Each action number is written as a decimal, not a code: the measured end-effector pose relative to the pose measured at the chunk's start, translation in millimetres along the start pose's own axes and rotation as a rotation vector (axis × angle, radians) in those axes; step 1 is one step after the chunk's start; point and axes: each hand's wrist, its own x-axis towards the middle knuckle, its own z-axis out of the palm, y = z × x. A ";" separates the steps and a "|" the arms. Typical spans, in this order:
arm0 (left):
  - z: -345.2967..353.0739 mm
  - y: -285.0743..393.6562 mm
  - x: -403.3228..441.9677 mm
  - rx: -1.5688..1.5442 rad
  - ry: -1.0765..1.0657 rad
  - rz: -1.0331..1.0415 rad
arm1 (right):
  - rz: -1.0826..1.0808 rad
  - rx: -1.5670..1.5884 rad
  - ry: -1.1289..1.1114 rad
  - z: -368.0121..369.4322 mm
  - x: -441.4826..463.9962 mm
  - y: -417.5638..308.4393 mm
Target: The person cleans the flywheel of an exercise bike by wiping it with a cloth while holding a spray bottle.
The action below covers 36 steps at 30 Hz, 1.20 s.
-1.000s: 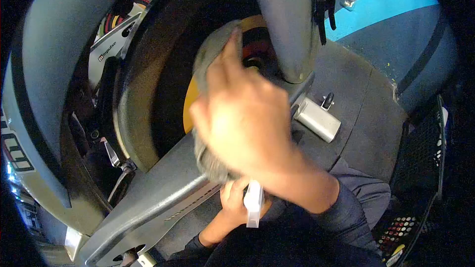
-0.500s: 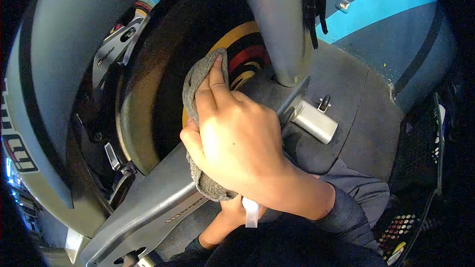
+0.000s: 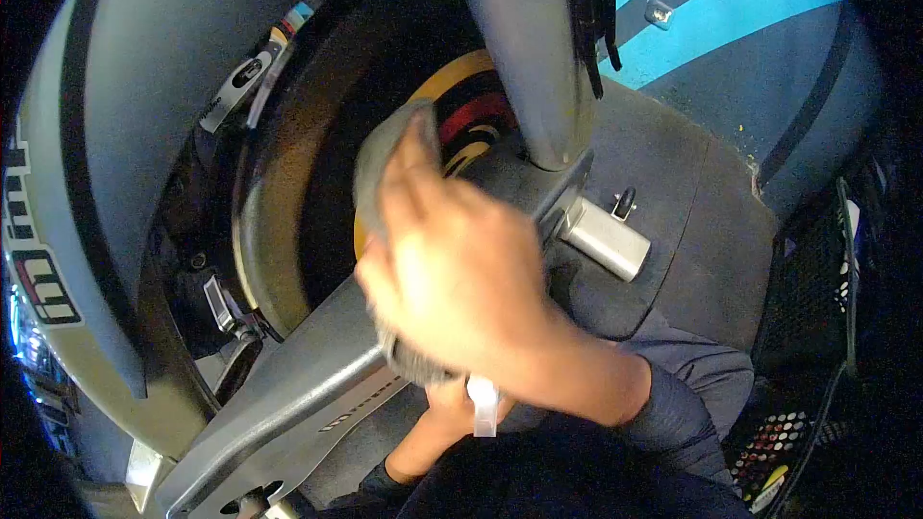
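Note:
My right hand (image 3: 461,274), blurred by motion, is closed on a grey cleaning cloth (image 3: 380,168). It presses the cloth towards the dark flywheel (image 3: 332,149) of an exercise bike, beside yellow and red rings. Below it, my left hand (image 3: 447,418) is partly covered by the right hand and the cloth. A white plastic piece (image 3: 485,404) shows at its fingers, which seem closed around it; the rest of that object is hidden. The bike's grey frame bar (image 3: 279,394) runs beneath both hands.
A grey upright post (image 3: 524,48) rises near the flywheel, with a silver metal tube (image 3: 606,238) at its foot. Curved grey shrouds (image 3: 202,29) stand at the left, and a blue-and-grey panel (image 3: 760,48) at upper right. A black mesh basket (image 3: 812,298) lies at right.
My right hand and the cloth have shifted only slightly and are now blurred. The whole view has moved a little; the left hand stays low beside the white piece.

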 end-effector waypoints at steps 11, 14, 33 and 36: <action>-6.5 11.1 29.4 -0.129 0.066 0.132 | 0.177 -0.071 0.096 18.9 24.5 43.3; -4.1 6.5 23.6 -0.077 0.009 0.134 | 0.124 -0.096 0.151 19.6 22.6 45.9; -7.3 10.8 30.4 -0.082 -0.008 0.129 | 0.176 0.021 0.084 17.8 25.2 43.6; -7.4 16.4 34.0 -0.074 0.043 0.154 | 0.150 0.069 0.141 11.2 19.4 40.3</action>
